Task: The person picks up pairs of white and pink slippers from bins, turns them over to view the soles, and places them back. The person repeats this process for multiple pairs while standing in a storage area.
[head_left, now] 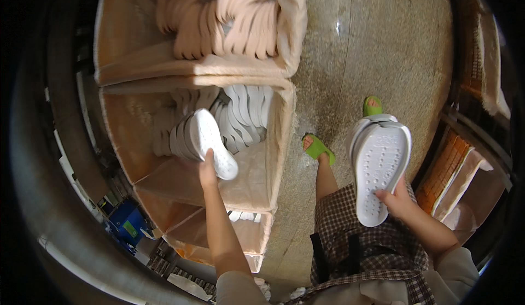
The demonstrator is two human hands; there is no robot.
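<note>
My left hand (208, 172) reaches into a fabric-lined bin (278, 94) and grips a white shoe sole (214, 144) by its lower part. The thumb lies on the sole's face, and the fingers are hidden behind it. Directly behind that sole, more grey-white soles (246, 108) lean together in rows. Over my lap on the right, my right hand (400, 200) is closed round the lower end of a small stack of white shoe soles (383, 165). The front sole is dotted with small holes, and the edges of others show behind its top.
Farther ahead, another lined bin (147, 53) holds many pale pink soles (235, 26). A smaller bin section (249, 234) with white pieces sits nearer me. To the right stand an orange crate (451, 163) and lined containers. My feet in green slippers (319, 149) are on the floor.
</note>
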